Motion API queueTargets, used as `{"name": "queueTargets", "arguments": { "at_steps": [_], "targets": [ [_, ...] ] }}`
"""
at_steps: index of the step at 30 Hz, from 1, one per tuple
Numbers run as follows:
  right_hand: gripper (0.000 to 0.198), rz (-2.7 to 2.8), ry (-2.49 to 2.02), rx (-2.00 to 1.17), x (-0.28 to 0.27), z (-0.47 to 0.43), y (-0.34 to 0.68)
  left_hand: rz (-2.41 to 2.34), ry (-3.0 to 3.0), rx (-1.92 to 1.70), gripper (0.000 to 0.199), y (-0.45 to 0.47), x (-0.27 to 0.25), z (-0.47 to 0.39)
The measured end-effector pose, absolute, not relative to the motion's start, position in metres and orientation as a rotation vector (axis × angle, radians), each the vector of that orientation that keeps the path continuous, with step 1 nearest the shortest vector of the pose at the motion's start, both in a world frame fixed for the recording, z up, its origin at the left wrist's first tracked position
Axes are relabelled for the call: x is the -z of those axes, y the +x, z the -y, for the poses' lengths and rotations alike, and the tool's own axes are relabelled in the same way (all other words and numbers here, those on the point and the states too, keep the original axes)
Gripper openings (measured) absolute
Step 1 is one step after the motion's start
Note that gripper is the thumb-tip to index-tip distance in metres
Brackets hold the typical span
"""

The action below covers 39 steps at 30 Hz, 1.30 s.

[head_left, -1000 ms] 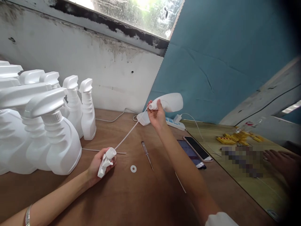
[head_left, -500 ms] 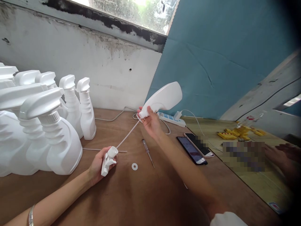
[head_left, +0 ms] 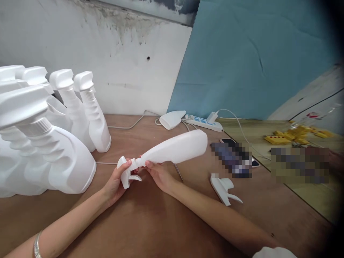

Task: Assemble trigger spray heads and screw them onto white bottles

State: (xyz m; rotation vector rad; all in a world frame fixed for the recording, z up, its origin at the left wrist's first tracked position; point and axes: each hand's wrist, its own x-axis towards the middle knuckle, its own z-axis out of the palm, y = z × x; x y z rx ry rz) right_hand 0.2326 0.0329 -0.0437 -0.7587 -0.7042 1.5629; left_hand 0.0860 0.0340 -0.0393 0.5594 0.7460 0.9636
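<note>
In my left hand (head_left: pixel 117 186) is a white trigger spray head (head_left: pixel 124 174), gripped between thumb and fingers with its trigger pointing towards me. My right hand (head_left: pixel 160 175) has its fingers closed round the neck end of a white plastic bottle (head_left: pixel 178 146), which is tilted with its base up to the right. Bottle neck and spray head collar meet end to end between the two hands. No dip tube shows between them; whether the thread is engaged, I cannot tell. Partly behind the right hand lies a thin screwdriver (head_left: pixel 178 172).
Several white spray bottles (head_left: pixel 96 120) stand together at the left. Another bottle (head_left: pixel 172 119) lies by the power strip (head_left: pixel 205 123) near the wall. A loose spray head (head_left: pixel 223 190) rests to the right, near phones (head_left: pixel 255 163). Yellow pieces (head_left: pixel 278 139) lie farther right.
The spray head and bottle have come together, and the dip tube between them is out of sight. A lying bottle and a loose spray head now show; the view has tipped downward.
</note>
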Motion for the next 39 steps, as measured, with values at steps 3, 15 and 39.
{"name": "queueTargets", "arguments": {
  "at_steps": [3,15,39],
  "targets": [
    [0.023,0.724,-0.758,-1.595,0.047,-0.032,0.234,-0.801,0.616,-0.984,0.02,0.086,0.041,-0.033],
    [0.012,0.863,-0.602,-1.711,0.049,-0.036,0.243,-0.861,0.748,-0.934,0.026,0.09,0.041,-0.035],
    [0.014,0.955,-0.676,-1.695,0.048,-0.036,0.243,-0.949,0.752,-1.007,0.039,0.089,0.039,-0.034]
  ]
}}
